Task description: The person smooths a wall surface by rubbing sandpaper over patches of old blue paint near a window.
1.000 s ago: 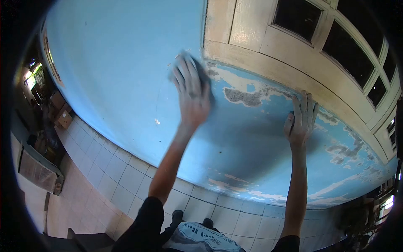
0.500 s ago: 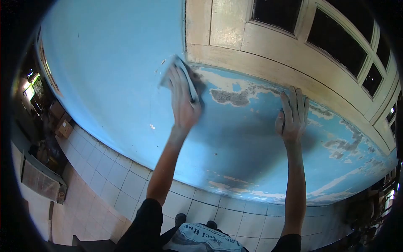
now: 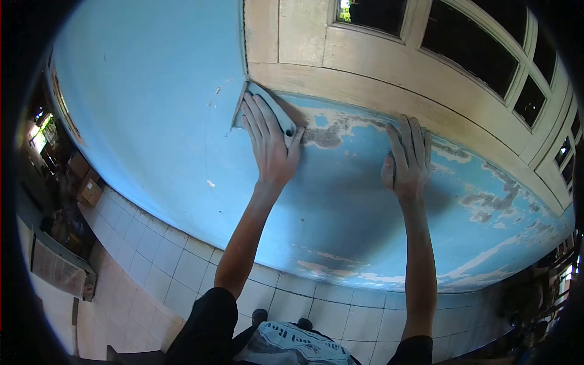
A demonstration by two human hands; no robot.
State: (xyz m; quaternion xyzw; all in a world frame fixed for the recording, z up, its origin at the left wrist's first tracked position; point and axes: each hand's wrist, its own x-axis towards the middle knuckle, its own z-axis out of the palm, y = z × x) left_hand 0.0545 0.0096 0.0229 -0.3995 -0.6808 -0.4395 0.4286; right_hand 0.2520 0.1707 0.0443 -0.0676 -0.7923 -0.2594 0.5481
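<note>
- Blue-painted wall fills most of what I see, with a cream wooden window frame set into it at the upper right and dark panes in the frame.
- Below the frame's bottom rail the paint is worn off in pale and grey patches, and these run on to the right along the wall.
- My left hand is raised on the wall just under the frame's lower left corner. Its fingers are stretched out nearly straight and lie on a grey sanding sheet, and the thumb is hooked round the sheet's right edge.
- That sheet lies flat against the wall, its top corner touching the corner of the frame and its far end showing beyond my fingertips.
- My right hand is well to the right of the left one, pressed flat on the wall among the worn patches, fingers together and pointing up, thumb out to the left. I see nothing gripped in it, though I cannot tell what lies under the palm.
- White tiles cover the lowest band of the wall, and near me my dark shoes stand by it.
- Cardboard boxes sit on the floor at the far left.
</note>
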